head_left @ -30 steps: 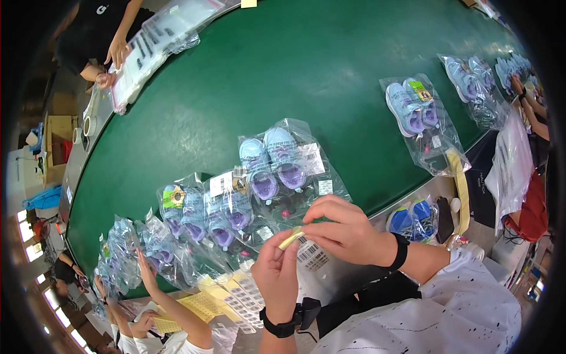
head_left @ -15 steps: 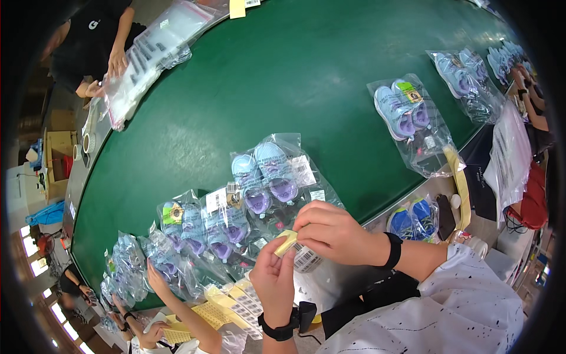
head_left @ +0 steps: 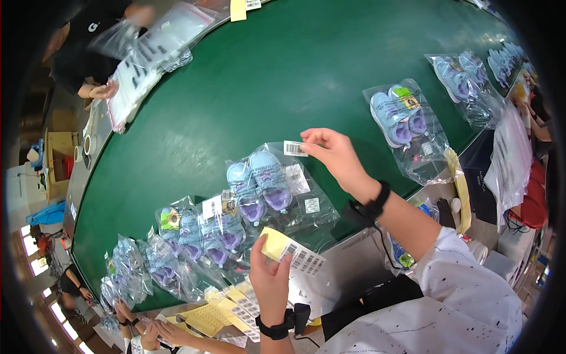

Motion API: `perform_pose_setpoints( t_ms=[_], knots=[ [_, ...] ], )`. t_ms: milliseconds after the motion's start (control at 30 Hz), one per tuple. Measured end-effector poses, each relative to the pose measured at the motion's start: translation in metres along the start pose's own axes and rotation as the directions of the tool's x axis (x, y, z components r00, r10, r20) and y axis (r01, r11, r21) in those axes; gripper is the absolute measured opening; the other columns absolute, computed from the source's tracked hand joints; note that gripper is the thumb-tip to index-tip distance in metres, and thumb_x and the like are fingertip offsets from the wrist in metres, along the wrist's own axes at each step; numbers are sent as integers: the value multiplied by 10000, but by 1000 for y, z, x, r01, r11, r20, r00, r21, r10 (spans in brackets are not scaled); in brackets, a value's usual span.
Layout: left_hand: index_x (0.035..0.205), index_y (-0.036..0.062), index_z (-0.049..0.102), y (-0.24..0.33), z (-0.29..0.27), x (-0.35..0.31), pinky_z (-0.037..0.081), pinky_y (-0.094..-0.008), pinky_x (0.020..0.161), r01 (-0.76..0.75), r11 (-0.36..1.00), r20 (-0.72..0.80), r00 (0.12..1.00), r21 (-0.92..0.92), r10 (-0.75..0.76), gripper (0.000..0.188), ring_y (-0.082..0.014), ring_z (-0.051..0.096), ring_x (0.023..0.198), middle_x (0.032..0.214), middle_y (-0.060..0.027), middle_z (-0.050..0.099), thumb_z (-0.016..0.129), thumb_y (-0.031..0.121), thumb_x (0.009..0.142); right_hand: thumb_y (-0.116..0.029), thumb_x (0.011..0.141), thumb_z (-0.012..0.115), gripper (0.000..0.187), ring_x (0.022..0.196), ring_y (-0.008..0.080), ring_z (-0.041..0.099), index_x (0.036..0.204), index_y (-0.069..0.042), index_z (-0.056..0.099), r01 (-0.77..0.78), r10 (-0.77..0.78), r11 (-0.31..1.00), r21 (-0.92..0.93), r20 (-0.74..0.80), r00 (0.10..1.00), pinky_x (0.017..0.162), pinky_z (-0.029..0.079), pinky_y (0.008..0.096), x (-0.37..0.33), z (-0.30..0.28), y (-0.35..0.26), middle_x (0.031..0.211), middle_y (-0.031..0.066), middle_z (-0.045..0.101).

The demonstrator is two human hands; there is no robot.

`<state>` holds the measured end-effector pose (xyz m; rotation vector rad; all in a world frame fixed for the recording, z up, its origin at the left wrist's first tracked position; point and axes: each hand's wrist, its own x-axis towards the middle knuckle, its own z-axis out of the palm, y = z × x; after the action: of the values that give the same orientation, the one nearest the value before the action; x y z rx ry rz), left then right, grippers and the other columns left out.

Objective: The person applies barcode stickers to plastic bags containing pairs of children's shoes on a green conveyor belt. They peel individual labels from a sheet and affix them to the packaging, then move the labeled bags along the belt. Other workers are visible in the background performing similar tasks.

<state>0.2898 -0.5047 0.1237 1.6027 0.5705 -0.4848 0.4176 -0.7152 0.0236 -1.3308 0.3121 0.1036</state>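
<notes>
While gripping label sheet (head_left: pixel 292 255) in L hand (head_left: pixel 270 283), pinching single barcode label (head_left: pixel 295 148) in R hand (head_left: pixel 337 158) by bagged blue shoes (head_left: pixel 267 171), nr near edge of bench (head_left: pixel 330 76); prob. mid-labelling, calling next for straight, flat placement on bag (head_left: pixel 320 202).

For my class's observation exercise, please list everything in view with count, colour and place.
Tabletop: one, green, centre
Bagged sneakers: several pairs, pale blue and lavender, on tabletop
Barcode label: one, white, centre
Label sheet: one, yellow and white, lower centre
Loose label sheets: several, yellow and white, lower left
Plastic bags: uncounted stack, clear, upper left
Rolls: two, pale, left edge
Co-workers: several, dark or white clothing, edges
Wrist straps: two, black, wrists
Left grip: one, bare, on label sheet
Right grip: one, bare, on barcode label
</notes>
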Motion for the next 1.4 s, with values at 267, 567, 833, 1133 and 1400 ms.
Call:
perform_pose_setpoints(
  t_ms=[267,567,833,1133,1400],
  knots=[
    [1382,-33,337,-6,14,-5,524,-215,740,47,999,10,999,27,-48,596,-154,653,926,1232,-176,553,599,-102,852,-22,859,657,63,849,106,595,842,-1,599,-119,120,993,-15,72,990,781,477,248,37,12,44,1030,115,640],
    [1434,-21,282,-5,33,0,529,-259,810,-10,998,33,999,-66,12,666,-189,639,993,1305,-199,514,579,-124,847,1,857,645,181,716,68,606,1023,-5,572,-36,23,974,-222,-64,998,649,469,237,25,6,33,797,62,675],
    [1324,7,434,5,40,-8,513,-227,695,15,988,-23,1000,-152,-19,483,-147,659,841,997,-151,690,590,-58,871,-87,828,650,356,1121,323,586,1172,-18,593,181,-666,251,-951,-34,745,949,453,385,12,-196,-48,1215,189,605],
    [1110,-34,613,0,65,-1,359,-163,583,-48,997,12,999,-64,49,215,-19,511,669,790,-3,621,608,-35,895,-176,848,699,534,1175,249,552,1308,26,518,82,-168,836,-543,-111,979,974,443,339,-15,-176,11,1302,187,556],
    [1070,-29,623,23,80,-1,383,-150,622,-150,988,-63,987,-26,148,165,-8,537,713,816,2,651,599,-16,908,-102,836,686,174,942,281,631,968,6,651,199,-82,948,-250,411,908,826,501,357,-98,-33,-55,994,132,652]
  ],
)
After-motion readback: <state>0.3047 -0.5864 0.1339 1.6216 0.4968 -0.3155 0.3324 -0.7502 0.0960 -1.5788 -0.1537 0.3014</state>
